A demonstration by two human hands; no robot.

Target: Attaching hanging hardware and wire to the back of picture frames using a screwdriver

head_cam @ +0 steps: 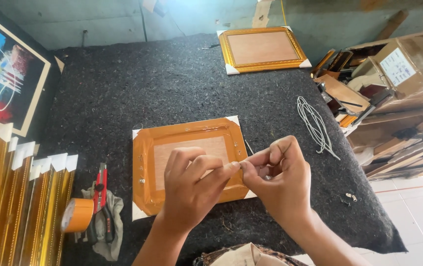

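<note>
Left hand (192,184): raised over the frame, thumb and forefinger pressed together on a thin wire at the tips
Right hand (275,180): just beside the left, fingertips meeting it; fingers curled, pinching the same wire
Wire (241,165): short, thin, mostly hidden between the two pinches; exact shape not discernible
Frame (188,162): small, face down on the desk below both hands, back sealed with orange-brown tape, white protectors on the corners, small metal fittings on left and right rails
Desk (137,93): covered with dark grey felt
Second frame (262,48): gold, at the far edge of the desk, well apart from the hands, white corner protectors
Wire bundle (314,125): pale loops lying on the felt, right of the near frame
Tape roll (77,215): orange, on its edge at the near-left of the desk
Pliers (102,197): red and black handles, lying on a grey rag just beside the tape roll
Gold mouldings (19,207): stacked upright at the left edge, white-tipped corners
Painting (4,74): abstract, leaning at far left
Small hardware (352,197): metal bits on the felt near the right edge
Boxes (398,74): cardboard, piled right of the desk
</note>
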